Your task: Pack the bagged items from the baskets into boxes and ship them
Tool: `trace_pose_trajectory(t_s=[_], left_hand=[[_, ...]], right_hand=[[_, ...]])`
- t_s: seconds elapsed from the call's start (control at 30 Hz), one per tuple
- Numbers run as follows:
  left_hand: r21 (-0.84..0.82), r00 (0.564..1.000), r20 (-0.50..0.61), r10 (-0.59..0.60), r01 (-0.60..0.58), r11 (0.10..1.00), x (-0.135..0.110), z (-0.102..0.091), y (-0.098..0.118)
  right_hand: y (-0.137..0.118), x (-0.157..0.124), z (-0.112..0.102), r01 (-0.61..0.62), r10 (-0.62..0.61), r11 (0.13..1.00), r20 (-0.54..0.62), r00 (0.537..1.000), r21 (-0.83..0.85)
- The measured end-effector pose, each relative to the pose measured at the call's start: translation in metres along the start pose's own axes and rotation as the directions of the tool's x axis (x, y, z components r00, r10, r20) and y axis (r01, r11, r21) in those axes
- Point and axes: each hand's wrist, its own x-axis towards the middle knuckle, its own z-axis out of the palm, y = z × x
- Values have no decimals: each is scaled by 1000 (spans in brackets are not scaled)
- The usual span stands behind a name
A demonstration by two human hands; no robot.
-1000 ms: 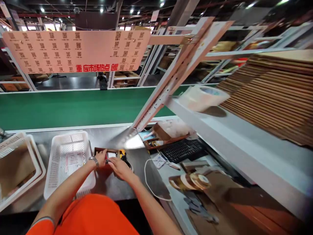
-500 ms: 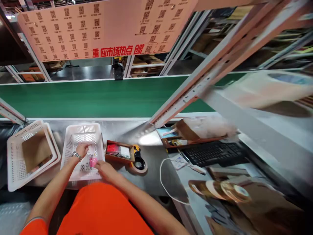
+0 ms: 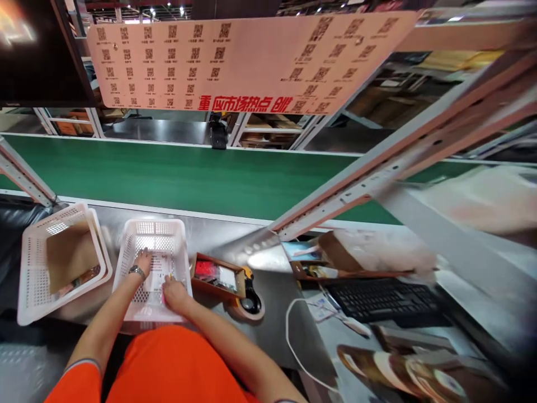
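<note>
A white perforated plastic basket (image 3: 187,263) stands in front of me on the metal bench. Inside it lies a white printed paper slip (image 3: 158,273). My left hand (image 3: 144,261), with a watch at its wrist, rests at the slip's left edge, fingers stretched out. My right hand (image 3: 175,295) is closed at the slip's lower right. Between its fingers shows a small pink thing (image 3: 163,294), mostly covered, whose kind I cannot make out. A tiny yellow tip also shows near the fingertips.
Left stand nested white baskets (image 3: 31,268) with a cardboard piece (image 3: 71,254). Right of my basket are an open box (image 3: 218,278) of small items and a tape dispenser (image 3: 250,299). Farther right lies a keyboard (image 3: 384,299). A slanted metal post (image 3: 327,193) rises beside the green belt (image 3: 168,176).
The view has shifted, so the scene sits farther right. My left hand's fingers have straightened beside the slip, which now shows more plainly. The pink thing is now more hidden by my right hand.
</note>
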Motion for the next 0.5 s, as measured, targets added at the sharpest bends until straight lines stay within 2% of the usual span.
trace_pose_trajectory(t_s=[0.13,0.23,0.3,0.37,0.43,0.5], left_hand=[[41,998,55,44,-47,998,19,-9,5],[84,995,97,29,-37,996,28,-12,4],[109,992,129,-1,-13,994,30,-15,-1],[120,986,162,-27,7,993,30,-20,-6],[109,982,187,-31,10,994,28,-27,-12],[87,981,195,-16,-1,996,25,-38,-18]], right_hand=[[-4,-1,-7,-56,55,997,25,998,60],[-5,-5,-14,-104,101,987,32,994,126],[-2,-17,-20,-118,119,978,10,993,171],[9,-40,-28,-133,156,958,-73,985,255],[29,-70,-39,-149,261,899,-230,938,412],[56,-101,-50,-148,422,808,-385,821,570]])
